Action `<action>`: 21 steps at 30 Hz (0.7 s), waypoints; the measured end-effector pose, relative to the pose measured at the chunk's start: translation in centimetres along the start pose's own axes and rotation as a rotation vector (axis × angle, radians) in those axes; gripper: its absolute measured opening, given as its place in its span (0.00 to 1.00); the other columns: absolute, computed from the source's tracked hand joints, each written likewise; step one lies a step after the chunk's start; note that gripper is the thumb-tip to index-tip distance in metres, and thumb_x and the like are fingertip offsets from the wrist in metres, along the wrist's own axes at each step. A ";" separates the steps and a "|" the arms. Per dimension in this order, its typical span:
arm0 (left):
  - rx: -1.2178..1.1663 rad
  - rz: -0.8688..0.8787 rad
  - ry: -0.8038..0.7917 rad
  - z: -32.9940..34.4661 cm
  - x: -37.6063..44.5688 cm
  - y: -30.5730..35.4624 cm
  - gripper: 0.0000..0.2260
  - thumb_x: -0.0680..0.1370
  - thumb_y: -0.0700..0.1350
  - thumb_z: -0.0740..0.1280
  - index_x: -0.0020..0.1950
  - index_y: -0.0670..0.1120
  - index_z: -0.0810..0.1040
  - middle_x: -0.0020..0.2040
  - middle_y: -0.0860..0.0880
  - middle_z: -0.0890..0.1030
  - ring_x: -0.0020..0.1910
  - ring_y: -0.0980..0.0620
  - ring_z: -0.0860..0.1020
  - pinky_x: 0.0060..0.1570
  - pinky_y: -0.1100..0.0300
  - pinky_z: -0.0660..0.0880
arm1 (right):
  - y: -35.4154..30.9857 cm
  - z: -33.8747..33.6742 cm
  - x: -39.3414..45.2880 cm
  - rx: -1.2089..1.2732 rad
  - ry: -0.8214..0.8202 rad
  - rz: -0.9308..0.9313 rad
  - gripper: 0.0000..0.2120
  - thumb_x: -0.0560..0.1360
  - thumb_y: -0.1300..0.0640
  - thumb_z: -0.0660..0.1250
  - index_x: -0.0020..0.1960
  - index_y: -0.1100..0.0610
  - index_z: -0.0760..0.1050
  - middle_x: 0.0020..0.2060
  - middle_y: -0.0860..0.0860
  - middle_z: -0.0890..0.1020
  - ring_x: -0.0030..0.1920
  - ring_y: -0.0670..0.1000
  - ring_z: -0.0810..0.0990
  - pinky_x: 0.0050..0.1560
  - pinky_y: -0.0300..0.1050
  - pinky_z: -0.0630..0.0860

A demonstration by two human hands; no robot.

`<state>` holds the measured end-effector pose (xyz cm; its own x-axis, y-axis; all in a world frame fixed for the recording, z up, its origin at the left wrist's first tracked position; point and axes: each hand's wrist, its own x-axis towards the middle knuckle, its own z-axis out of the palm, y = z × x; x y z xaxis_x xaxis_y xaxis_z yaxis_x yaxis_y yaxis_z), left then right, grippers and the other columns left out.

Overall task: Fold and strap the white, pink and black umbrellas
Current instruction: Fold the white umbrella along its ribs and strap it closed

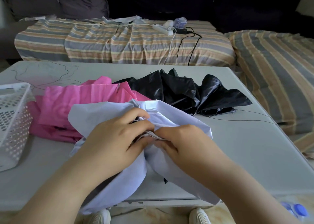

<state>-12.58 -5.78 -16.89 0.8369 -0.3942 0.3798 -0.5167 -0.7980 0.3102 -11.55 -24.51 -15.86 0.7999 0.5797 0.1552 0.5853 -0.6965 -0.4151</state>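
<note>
The white umbrella (108,111) lies loose and crumpled at the front middle of the table, its cloth hanging over the near edge. My left hand (117,135) grips a bunch of its folds from the left. My right hand (183,142) pinches the gathered folds and ribs from the right, the fingertips of both hands meeting. Behind it to the left lies the pink umbrella (76,98), unfolded and flattened. The black umbrella (186,89) is spread open-pleated behind to the right.
A white perforated basket (13,120) stands at the table's left edge (254,155). Behind the table is a striped couch (129,42) with a power strip (163,29) and cables. My shoes (198,215) show below the near edge.
</note>
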 end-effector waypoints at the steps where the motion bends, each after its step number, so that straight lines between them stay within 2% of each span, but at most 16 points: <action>1: -0.027 -0.024 -0.007 0.1 -0.2 -0.2 0.14 0.76 0.58 0.56 0.52 0.57 0.79 0.60 0.59 0.74 0.39 0.61 0.74 0.30 0.63 0.73 | 0.1 0.0 0.0 0.024 0.024 -0.002 0.09 0.76 0.52 0.57 0.43 0.46 0.76 0.28 0.47 0.73 0.30 0.50 0.67 0.28 0.41 0.61; 3: -0.075 -0.049 -0.004 0.4 -0.5 -0.5 0.14 0.76 0.60 0.55 0.53 0.59 0.77 0.65 0.60 0.70 0.49 0.60 0.75 0.41 0.63 0.74 | 0.6 0.1 0.0 0.052 0.023 0.010 0.09 0.74 0.52 0.58 0.41 0.48 0.76 0.28 0.49 0.76 0.33 0.51 0.68 0.28 0.42 0.60; 5: -0.095 -0.059 0.029 0.8 -0.9 -0.6 0.13 0.76 0.60 0.56 0.52 0.59 0.77 0.66 0.59 0.67 0.58 0.56 0.67 0.54 0.67 0.64 | 0.7 0.4 -0.1 0.053 0.015 0.002 0.10 0.74 0.51 0.58 0.40 0.49 0.77 0.28 0.49 0.77 0.34 0.50 0.69 0.29 0.39 0.61; 6: -0.105 -0.064 0.041 0.9 -1.1 -0.6 0.13 0.76 0.59 0.56 0.52 0.59 0.78 0.67 0.59 0.65 0.60 0.57 0.64 0.56 0.68 0.61 | 0.6 0.5 -0.1 0.058 0.019 -0.005 0.10 0.74 0.51 0.58 0.39 0.49 0.77 0.27 0.48 0.76 0.33 0.49 0.68 0.28 0.37 0.60; 8: -0.153 -0.076 0.034 0.9 -1.3 -0.6 0.13 0.76 0.59 0.56 0.51 0.58 0.78 0.67 0.60 0.63 0.64 0.59 0.61 0.60 0.72 0.59 | 0.1 0.5 -0.1 0.083 -0.008 -0.004 0.09 0.74 0.48 0.58 0.38 0.47 0.74 0.25 0.46 0.72 0.32 0.48 0.68 0.29 0.40 0.62; 10: -0.203 -0.070 0.007 0.9 -1.5 -0.5 0.13 0.76 0.58 0.56 0.52 0.58 0.78 0.66 0.63 0.62 0.66 0.61 0.63 0.61 0.77 0.57 | -0.1 0.1 -0.3 0.110 -0.063 -0.017 0.10 0.75 0.44 0.59 0.40 0.46 0.73 0.27 0.44 0.74 0.34 0.43 0.72 0.34 0.41 0.66; 12: -0.212 -0.044 -0.003 0.9 -1.7 -0.5 0.12 0.77 0.56 0.57 0.54 0.57 0.78 0.67 0.62 0.63 0.65 0.59 0.67 0.60 0.77 0.58 | 0.1 -0.6 -0.5 0.208 -0.071 0.013 0.10 0.77 0.45 0.63 0.41 0.47 0.77 0.31 0.41 0.79 0.37 0.39 0.76 0.38 0.36 0.71; 15: -0.215 -0.014 0.008 1.0 -1.9 -0.3 0.11 0.78 0.54 0.58 0.53 0.55 0.78 0.68 0.56 0.63 0.65 0.58 0.67 0.61 0.74 0.61 | 0.9 -1.1 -0.5 0.203 0.048 0.017 0.04 0.77 0.50 0.65 0.46 0.45 0.78 0.34 0.36 0.76 0.38 0.36 0.75 0.40 0.38 0.73; 16: -0.207 -0.001 0.016 1.0 -1.9 -0.2 0.10 0.78 0.54 0.59 0.53 0.55 0.78 0.68 0.54 0.63 0.67 0.59 0.66 0.63 0.74 0.60 | 1.0 -0.9 -0.3 0.148 0.078 0.009 0.04 0.75 0.51 0.66 0.49 0.46 0.77 0.38 0.37 0.75 0.40 0.37 0.73 0.41 0.38 0.72; 18: -0.174 0.029 0.031 1.2 -2.0 0.0 0.10 0.78 0.52 0.60 0.52 0.53 0.79 0.68 0.50 0.63 0.69 0.57 0.64 0.65 0.72 0.58 | 0.9 -0.1 0.2 0.066 0.107 -0.001 0.11 0.72 0.49 0.66 0.53 0.49 0.76 0.45 0.42 0.74 0.43 0.39 0.71 0.43 0.38 0.70; 21: -0.157 0.059 0.031 1.1 -2.0 0.2 0.09 0.78 0.50 0.60 0.53 0.52 0.79 0.67 0.47 0.63 0.69 0.54 0.64 0.67 0.71 0.58 | 0.8 0.6 0.5 0.023 0.163 -0.025 0.13 0.72 0.49 0.66 0.54 0.52 0.77 0.47 0.48 0.75 0.47 0.50 0.74 0.46 0.42 0.72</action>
<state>-14.11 -5.67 -18.55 0.7996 -0.4222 0.4269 -0.5886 -0.6918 0.4183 -10.73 -24.48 -16.62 0.7970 0.5193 0.3084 0.6037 -0.6717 -0.4294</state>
